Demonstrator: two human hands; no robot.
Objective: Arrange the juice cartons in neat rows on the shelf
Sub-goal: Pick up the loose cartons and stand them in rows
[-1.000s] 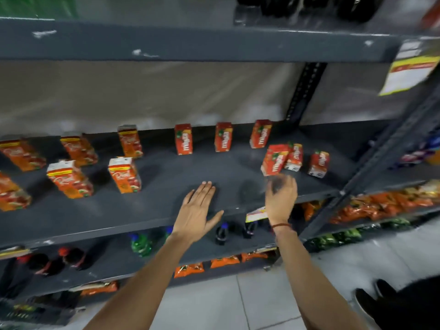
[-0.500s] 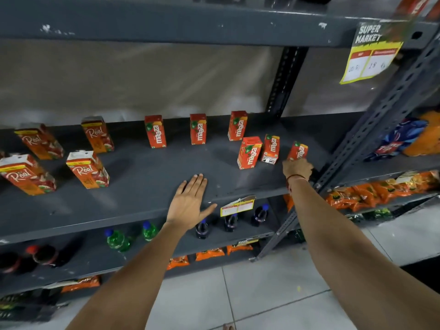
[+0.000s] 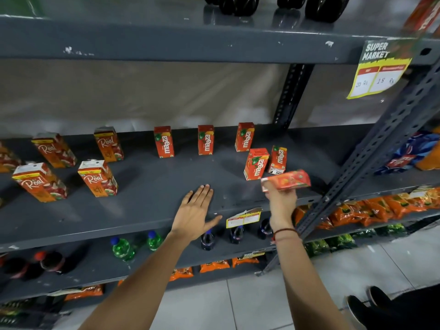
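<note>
Grey steel shelf (image 3: 147,210): my left hand (image 3: 194,211) lies flat at the near edge, fingers spread, holding nothing. My right hand (image 3: 281,201) is clamped on a sideways Maaza carton (image 3: 287,180). Behind it two Maaza cartons (image 3: 256,164), then three along the back (image 3: 205,140); Real cartons (image 3: 97,178) stand far left.

I see three small red Maaza cartons (image 3: 205,140) upright along the back of the shelf (image 3: 152,196), two more (image 3: 256,164) in front, one blurred carton (image 3: 287,179) tipped sideways above the shelf edge, taller Real cartons (image 3: 97,178) left.
</note>
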